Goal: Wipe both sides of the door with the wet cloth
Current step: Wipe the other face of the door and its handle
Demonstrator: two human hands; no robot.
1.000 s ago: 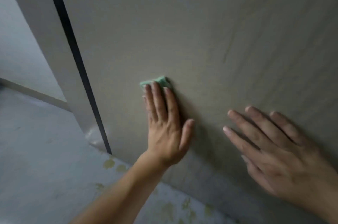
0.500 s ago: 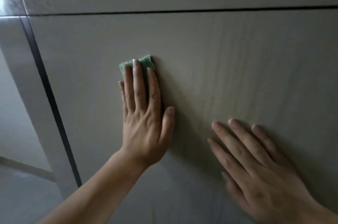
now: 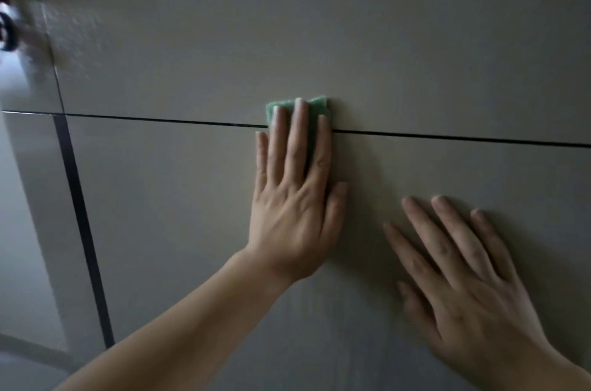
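A grey-beige door (image 3: 415,48) fills most of the head view, crossed by a thin dark horizontal groove (image 3: 447,136) and a dark vertical strip (image 3: 80,215) near its left edge. My left hand (image 3: 295,199) lies flat on the door with straight fingers and presses a small green cloth (image 3: 284,106) against it, right on the groove. Only the cloth's top edge shows above my fingertips. My right hand (image 3: 463,278) rests flat on the door lower right, fingers spread, holding nothing.
A blurred door handle or lock fitting (image 3: 6,29) shows at the upper left edge. Left of the dark strip run the door's edge (image 3: 35,230) and a pale wall, with a bit of floor (image 3: 28,368) at the bottom left.
My left hand has slid the cloth up the door, from the lower panel to the horizontal groove. The view has tilted upward; the floor has mostly left it. My right hand stays flat.
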